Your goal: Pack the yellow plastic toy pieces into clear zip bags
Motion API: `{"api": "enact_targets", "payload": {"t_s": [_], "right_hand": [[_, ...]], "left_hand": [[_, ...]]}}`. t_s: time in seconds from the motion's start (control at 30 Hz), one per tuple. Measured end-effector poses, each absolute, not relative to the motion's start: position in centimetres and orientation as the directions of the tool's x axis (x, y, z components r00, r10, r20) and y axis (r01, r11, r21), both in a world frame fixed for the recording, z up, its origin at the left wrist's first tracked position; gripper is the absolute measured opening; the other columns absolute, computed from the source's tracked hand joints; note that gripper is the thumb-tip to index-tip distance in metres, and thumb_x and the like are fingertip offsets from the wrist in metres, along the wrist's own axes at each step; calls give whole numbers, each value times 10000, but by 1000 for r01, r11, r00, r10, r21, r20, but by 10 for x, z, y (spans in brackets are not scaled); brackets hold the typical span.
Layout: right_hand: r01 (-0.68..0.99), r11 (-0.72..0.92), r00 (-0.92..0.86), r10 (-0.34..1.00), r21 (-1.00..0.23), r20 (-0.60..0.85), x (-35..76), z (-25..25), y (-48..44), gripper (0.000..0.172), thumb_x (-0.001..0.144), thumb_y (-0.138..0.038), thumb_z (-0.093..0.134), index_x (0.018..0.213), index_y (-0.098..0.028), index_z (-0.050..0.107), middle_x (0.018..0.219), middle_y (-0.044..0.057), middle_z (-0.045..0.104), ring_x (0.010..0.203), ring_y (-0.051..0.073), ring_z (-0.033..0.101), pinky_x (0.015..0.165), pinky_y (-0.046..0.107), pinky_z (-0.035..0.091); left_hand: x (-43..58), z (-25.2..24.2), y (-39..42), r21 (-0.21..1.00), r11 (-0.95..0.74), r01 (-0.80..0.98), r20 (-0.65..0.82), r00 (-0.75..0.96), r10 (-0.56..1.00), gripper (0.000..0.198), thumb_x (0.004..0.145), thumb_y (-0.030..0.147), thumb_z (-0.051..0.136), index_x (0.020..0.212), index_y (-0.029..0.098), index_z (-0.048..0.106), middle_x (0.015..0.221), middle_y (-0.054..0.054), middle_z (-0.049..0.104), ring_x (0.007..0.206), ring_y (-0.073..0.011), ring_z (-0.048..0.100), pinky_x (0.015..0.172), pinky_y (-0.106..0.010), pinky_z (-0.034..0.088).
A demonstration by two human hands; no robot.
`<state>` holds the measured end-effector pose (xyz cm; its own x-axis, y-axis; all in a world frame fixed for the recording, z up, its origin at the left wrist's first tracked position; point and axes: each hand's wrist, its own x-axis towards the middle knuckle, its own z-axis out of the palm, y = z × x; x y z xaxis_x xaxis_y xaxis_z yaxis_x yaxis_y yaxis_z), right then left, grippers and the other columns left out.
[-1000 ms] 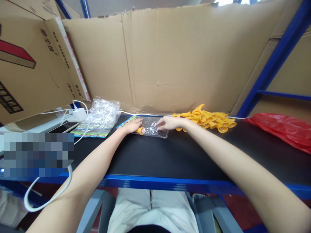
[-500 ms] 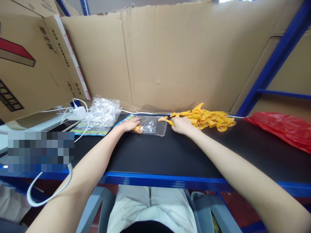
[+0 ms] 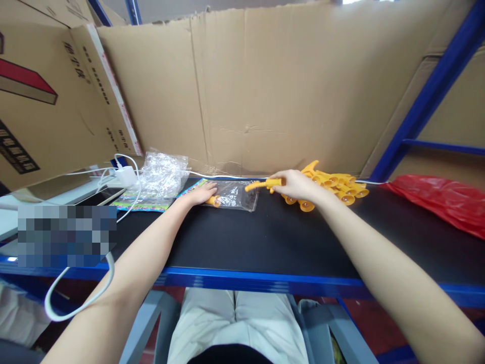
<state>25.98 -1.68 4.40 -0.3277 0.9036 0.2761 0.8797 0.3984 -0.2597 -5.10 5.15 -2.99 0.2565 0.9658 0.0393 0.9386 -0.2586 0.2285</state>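
Observation:
My left hand (image 3: 202, 193) lies with fingers stretched out on the near-left part of a clear plastic bag (image 3: 237, 196) with a colourful printed header. Partly under those fingers, a yellow plastic piece with a flared, cup-like end (image 3: 215, 201) shows at the bag; whether it is fully inside, I cannot tell. Above the right end of the bag, my right hand (image 3: 297, 184) is closed on another yellow plastic piece (image 3: 261, 184), its narrow end pointing left. Just behind and right of this hand sits a pile of similar yellow pieces (image 3: 337, 184), flared ends mostly facing me.
Several crinkled clear bags (image 3: 162, 174) lie at the left beside a white charger (image 3: 126, 176) and cables. A red plastic bag (image 3: 435, 199) rests at the right. Cardboard (image 3: 284, 91) walls the back; a blue rail (image 3: 257, 280) edges the black table (image 3: 242, 242).
My right hand has lifted a yellow piece off the pile's left side and turned it above the table. My left hand stays almost where it was on the bag.

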Motion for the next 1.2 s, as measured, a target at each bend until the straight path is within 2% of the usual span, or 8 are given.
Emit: {"api": "enact_targets", "payload": {"t_s": [0.07, 0.13, 0.43, 0.53, 0.73, 0.87, 1.07, 1.2], "right_hand": [[862, 436, -407, 899, -258, 162, 257, 45, -22, 352, 734, -277, 588, 1069, -189, 649, 779, 24, 674, 655, 139, 591, 598, 229, 419], [831, 485, -468, 874, -273, 131, 251, 40, -25, 350, 731, -284, 596, 1063, -187, 651, 821, 24, 674, 671, 134, 589, 597, 223, 418], [779, 496, -384, 861, -383, 333, 223, -3, -12, 341, 743, -247, 583, 1057, -132, 647, 1018, 83, 666, 881, 184, 614, 803, 272, 451], [775, 488, -361, 863, -401, 352, 219, -10, -10, 313, 745, -222, 575, 1021, -101, 660, 992, 111, 675, 890, 210, 624, 815, 295, 460], [652, 596, -463, 802, -468, 377, 217, -18, -6, 300, 728, -224, 627, 1013, -137, 659, 1086, 109, 649, 1003, 214, 603, 880, 303, 451], [637, 562, -418, 827, -528, 375, 216, -22, -2, 271, 719, -219, 646, 972, -123, 661, 1060, 118, 657, 985, 210, 611, 884, 315, 452], [607, 584, -378, 809, -538, 451, 214, -28, 5, 224, 699, -240, 672, 892, -126, 664, 970, 98, 680, 914, 202, 626, 845, 312, 455], [620, 541, -328, 837, -569, 438, 213, -29, 5, 209, 690, -250, 676, 852, -121, 651, 922, 98, 681, 876, 199, 625, 823, 319, 458]], "left_hand": [[-51, -29, 50, 230, -253, 940, 32, 252, 967, 643, 851, 427, 183, 1400, 114, 299, 1476, -30, 229, 1372, -158, 162, 1112, -283, 113], [-50, -27, 49, 232, -251, 940, 24, 252, 967, 647, 853, 432, 177, 1404, 112, 292, 1479, -31, 218, 1375, -165, 145, 1114, -288, 104], [-29, -16, 29, 261, -309, 914, -45, 332, 942, 655, 878, 469, 148, 1426, 118, 226, 1494, -30, 148, 1383, -188, 72, 1120, -348, 71], [-11, -13, 17, 350, -385, 854, -51, 428, 902, 693, 873, 553, 124, 1434, 155, 205, 1497, -5, 130, 1384, -183, 53, 1121, -336, 66], [7, -8, 3, 719, -309, 622, 22, 424, 905, 737, 865, 590, -17, 1448, 165, 135, 1485, -43, 154, 1366, -187, 176, 1084, -333, 230], [0, -12, 12, 772, -304, 558, 114, 348, 930, 755, 859, 603, -16, 1440, 161, 177, 1484, -46, 162, 1378, -186, 117, 1113, -343, 138], [1, -15, 9, 859, -180, 480, -35, 406, 913, 773, 852, 630, 18, 1445, 149, 137, 1491, -62, 127, 1371, -186, 133, 1095, -313, 198], [6, -9, 1, 845, -179, 505, -55, 415, 908, 766, 862, 598, -19, 1446, 124, 123, 1487, -73, 146, 1366, -166, 160, 1101, -290, 175]]}}
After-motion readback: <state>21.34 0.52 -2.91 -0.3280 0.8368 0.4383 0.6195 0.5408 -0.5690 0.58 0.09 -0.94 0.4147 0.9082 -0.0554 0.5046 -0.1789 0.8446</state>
